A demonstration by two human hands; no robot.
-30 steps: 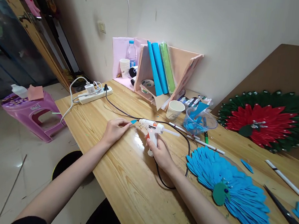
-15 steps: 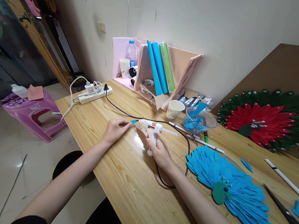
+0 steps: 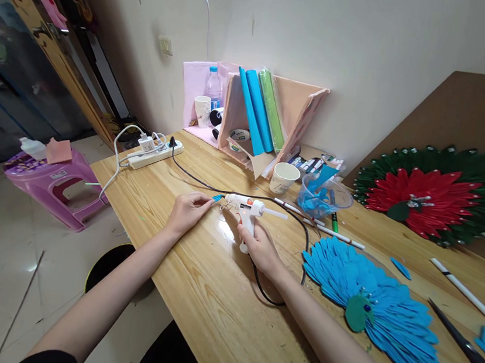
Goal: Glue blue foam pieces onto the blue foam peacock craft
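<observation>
My right hand (image 3: 260,246) grips the handle of a white hot glue gun (image 3: 247,214), its nozzle pointing left and a clear glue stick poking out of the back. At the nozzle tip, my left hand (image 3: 189,210) pinches a small blue petal (image 3: 217,198) between thumb and fingers; whether nozzle and petal touch is hard to tell. To the right of my right forearm lies a blue fan of layered petals (image 3: 401,325) with a green oval head (image 3: 356,313) on it.
Behind the glue gun stand a paper cup (image 3: 284,178) and a clear tub (image 3: 338,198) of blue scraps. A black cord (image 3: 198,179) runs to the power strip (image 3: 150,157). Black scissors (image 3: 461,344) lie at right. A red and green petal fan (image 3: 426,198) leans at the back right.
</observation>
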